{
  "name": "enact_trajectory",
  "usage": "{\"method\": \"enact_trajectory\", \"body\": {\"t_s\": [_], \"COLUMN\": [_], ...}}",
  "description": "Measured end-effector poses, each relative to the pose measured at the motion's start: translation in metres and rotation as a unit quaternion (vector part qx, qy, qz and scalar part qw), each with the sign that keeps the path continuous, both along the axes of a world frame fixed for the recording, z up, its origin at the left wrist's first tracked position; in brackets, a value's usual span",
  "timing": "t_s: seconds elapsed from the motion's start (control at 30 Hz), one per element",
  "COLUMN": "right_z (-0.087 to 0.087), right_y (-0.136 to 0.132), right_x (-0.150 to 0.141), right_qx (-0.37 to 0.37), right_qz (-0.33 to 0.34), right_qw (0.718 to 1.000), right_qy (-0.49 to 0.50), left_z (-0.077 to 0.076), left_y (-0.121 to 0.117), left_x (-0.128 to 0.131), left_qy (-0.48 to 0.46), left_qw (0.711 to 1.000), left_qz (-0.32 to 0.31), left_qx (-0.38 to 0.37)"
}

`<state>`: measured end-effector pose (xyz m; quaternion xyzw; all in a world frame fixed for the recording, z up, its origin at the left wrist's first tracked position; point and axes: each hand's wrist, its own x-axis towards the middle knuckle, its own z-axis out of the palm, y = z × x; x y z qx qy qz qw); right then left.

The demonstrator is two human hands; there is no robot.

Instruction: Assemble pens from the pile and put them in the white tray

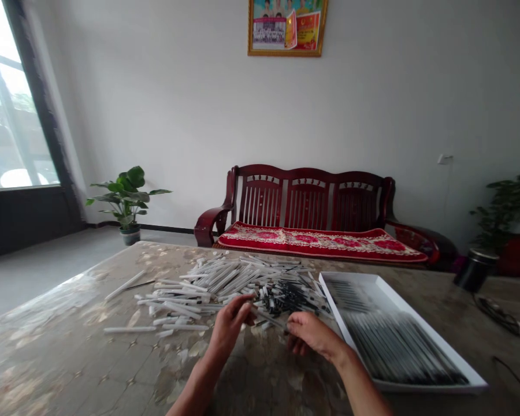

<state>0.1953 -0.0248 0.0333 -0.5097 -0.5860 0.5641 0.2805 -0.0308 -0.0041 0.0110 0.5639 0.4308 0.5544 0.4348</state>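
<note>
A slim, greyish pen spans the gap between my two hands, slightly tilted. My left hand pinches its far end with thumb and fingers. At the other end, the fingers of my right hand are closed on it. Just beyond them lies a loose heap of white pen barrels. Small black pen parts are piled at the heap's right side; their exact kind is too small to tell. Right of my right hand, a shallow white box contains rows of pens with dark ends.
The patterned table cover runs under everything. A dark cup and a black cable are at the right. Behind the table stands a red wooden bench with a patterned cushion; a potted plant is at the left.
</note>
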Motion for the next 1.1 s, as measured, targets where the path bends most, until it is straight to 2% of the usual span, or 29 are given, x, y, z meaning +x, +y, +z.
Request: {"method": "enact_trajectory", "body": {"t_s": [0.1, 0.2, 0.33, 0.47, 0.63, 0.73, 0.8, 0.93, 1.1], "right_z": [0.013, 0.025, 0.032, 0.028, 0.022, 0.020, 0.018, 0.013, 0.012], "right_y": [-0.002, 0.000, 0.002, -0.012, -0.055, -0.077, -0.085, -0.088, -0.090], "right_x": [0.005, 0.021, 0.056, 0.106, 0.186, 0.222, 0.235, 0.239, 0.243], "right_qx": [0.016, 0.070, 0.156, 0.195, 0.156, 0.098, 0.068, 0.038, 0.035], "right_qz": [0.015, 0.002, -0.096, -0.218, -0.355, -0.392, -0.397, -0.388, -0.354], "right_qw": [1.000, 0.996, 0.973, 0.926, 0.831, 0.781, 0.757, 0.729, 0.720], "right_qy": [-0.001, -0.058, -0.139, -0.237, -0.398, -0.477, -0.514, -0.563, -0.596], "left_z": [-0.004, -0.011, -0.017, -0.018, -0.020, -0.021, -0.022, -0.028, -0.030], "left_y": [0.003, 0.009, 0.015, 0.016, 0.017, 0.020, 0.022, 0.027, 0.025], "left_x": [-0.003, -0.005, -0.007, -0.010, -0.012, -0.012, -0.013, -0.018, -0.020], "left_qy": [-0.047, -0.027, 0.013, 0.063, 0.101, 0.119, 0.130, 0.135, 0.148], "left_qw": [0.998, 0.996, 0.995, 0.992, 0.988, 0.985, 0.983, 0.983, 0.978], "left_qz": [0.039, 0.073, 0.088, 0.094, 0.100, 0.104, 0.103, 0.099, 0.122], "left_qx": [-0.022, -0.038, -0.034, -0.047, -0.064, -0.071, -0.079, -0.081, -0.078]}}
